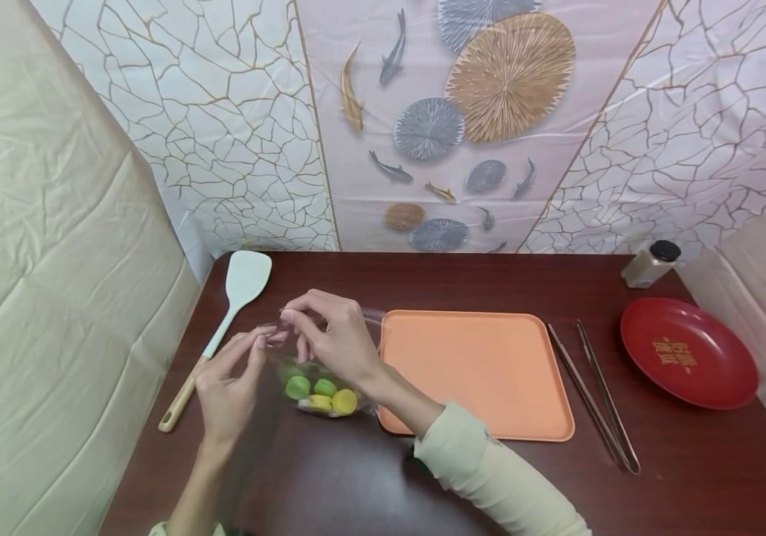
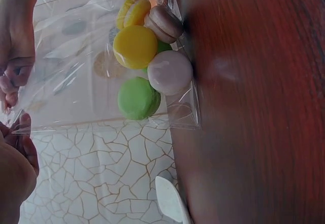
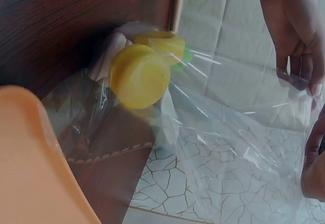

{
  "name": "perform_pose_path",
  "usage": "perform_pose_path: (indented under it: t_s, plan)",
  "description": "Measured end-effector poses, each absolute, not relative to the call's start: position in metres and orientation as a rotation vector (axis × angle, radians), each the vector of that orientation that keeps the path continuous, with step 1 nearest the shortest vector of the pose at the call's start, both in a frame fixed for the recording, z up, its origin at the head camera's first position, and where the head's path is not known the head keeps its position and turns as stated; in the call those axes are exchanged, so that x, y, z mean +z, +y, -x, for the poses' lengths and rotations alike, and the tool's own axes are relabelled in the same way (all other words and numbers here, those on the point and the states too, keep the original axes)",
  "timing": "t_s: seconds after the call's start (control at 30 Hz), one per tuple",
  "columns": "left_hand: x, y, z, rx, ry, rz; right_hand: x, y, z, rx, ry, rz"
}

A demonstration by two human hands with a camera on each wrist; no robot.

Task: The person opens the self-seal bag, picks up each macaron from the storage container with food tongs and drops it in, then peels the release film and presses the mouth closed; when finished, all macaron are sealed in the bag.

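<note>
A clear plastic bag [image 2: 71,97] of macarons hangs upright over the table. My left hand [image 1: 230,387] pinches its top edge between thumb and fingers. Just beside it, my right hand [image 1: 342,339] pinches the same edge, wrist bent over the bag. At the bag's bottom lie a green macaron [image 2: 138,98], a yellow macaron [image 2: 135,46], a lavender macaron [image 2: 170,72] and a brownish one [image 2: 164,24], with others partly hidden behind. The right wrist view shows yellow macarons [image 3: 139,76] large through the film. Whether the bag's mouth is parted cannot be told.
An orange tray [image 1: 476,372] lies right of the bag, with metal tongs [image 1: 600,402] beyond it. Farther right are a red plate [image 1: 687,353] and a black-capped jar [image 1: 650,264]. A pale spatula [image 1: 231,298] with a wooden handle lies at the left.
</note>
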State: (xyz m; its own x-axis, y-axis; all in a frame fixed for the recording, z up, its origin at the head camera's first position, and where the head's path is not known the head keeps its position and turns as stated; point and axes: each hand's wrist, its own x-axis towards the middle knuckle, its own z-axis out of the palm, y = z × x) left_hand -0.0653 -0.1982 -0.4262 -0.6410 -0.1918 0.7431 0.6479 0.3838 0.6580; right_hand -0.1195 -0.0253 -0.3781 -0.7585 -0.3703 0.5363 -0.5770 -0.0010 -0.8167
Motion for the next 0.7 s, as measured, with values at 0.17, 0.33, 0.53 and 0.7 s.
perform_pose_path:
  t_s: [0.17, 0.33, 0.53, 0.7]
  plan:
    - [-0.427, -0.198, 0.065, -1.371, -1.870, 0.361, -0.378, -0.018, 0.121, 1.814, -2.084, -0.987]
    - [-0.428, -0.198, 0.064, -1.405, -1.868, 0.350, -0.375, -0.011, 0.121, 1.815, -2.072, -0.967]
    - [-0.427, -0.199, 0.063, -1.436, -1.864, 0.343, -0.374, 0.004, 0.123, 1.843, -1.972, -0.956]
    - [-0.426, -0.199, 0.064, -1.425, -1.860, 0.346, -0.373, 0.019, 0.125, 1.869, -1.924, -0.914]
